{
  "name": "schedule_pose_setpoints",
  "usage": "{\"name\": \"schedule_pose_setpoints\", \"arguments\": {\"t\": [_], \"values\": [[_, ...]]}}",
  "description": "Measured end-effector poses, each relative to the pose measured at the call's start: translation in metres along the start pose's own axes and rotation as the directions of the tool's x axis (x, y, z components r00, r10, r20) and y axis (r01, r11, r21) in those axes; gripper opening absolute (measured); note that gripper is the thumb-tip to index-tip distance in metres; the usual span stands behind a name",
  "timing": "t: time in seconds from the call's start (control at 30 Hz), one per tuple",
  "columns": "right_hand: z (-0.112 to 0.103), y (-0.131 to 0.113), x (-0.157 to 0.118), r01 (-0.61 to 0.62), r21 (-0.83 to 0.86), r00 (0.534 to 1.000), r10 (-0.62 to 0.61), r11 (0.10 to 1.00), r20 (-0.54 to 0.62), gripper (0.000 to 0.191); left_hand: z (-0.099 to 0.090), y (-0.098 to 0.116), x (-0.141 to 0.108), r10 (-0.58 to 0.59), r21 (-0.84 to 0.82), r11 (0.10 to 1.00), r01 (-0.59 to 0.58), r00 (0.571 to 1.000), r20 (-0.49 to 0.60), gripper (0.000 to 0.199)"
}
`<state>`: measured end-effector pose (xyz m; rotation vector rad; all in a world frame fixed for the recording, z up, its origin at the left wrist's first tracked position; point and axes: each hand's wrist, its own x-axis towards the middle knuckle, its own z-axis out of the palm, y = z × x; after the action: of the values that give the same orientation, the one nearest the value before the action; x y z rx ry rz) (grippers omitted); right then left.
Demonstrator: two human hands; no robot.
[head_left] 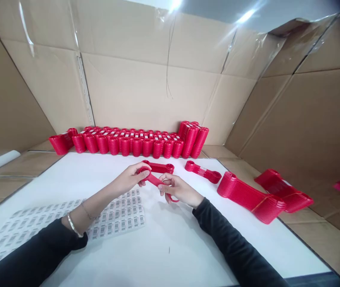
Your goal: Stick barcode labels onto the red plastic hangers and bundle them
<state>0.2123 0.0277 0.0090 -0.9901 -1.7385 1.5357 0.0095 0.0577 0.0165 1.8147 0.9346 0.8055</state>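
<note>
1. Red plastic piece (155,180): held between 2 hands, up over the white table (170,263), mid-view. Rounded ends, narrower middle.
2. Long axis slants from far left to near right; left end is farther from the wearer, right end closer.
3. Left hand (134,174): thumb and fingers pinching the far-left end, at the ring.
4. Right hand (182,191): thumb on top, fingers curled under, pinching toward the near-right end. Some fingertips hidden.
5. Short stack (159,168) of like pieces: just beyond the held piece, axis running more side to side. Touching or apart, can't tell.
6. Label sheet (119,217): left of the held piece and nearer the wearer, partly under the left forearm. Left hand is nearer to it.
7. Small stack (203,172): to the right and farther off. Right hand nearer.
8. Banded stack (247,195): beyond that, farther right, well apart from the hands.
</note>
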Motion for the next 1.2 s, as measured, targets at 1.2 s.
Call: {"name": "schedule_pose_setpoints", "arguments": {"t": [1.2], "values": [[0.028,0.017,-0.009,-0.033,0.02,0.978,0.036,0.999,-0.204,0.011,0.01,0.0,-0.036,-0.117,0.362,0.921,0.145,0.988,-0.098,0.021]]}}
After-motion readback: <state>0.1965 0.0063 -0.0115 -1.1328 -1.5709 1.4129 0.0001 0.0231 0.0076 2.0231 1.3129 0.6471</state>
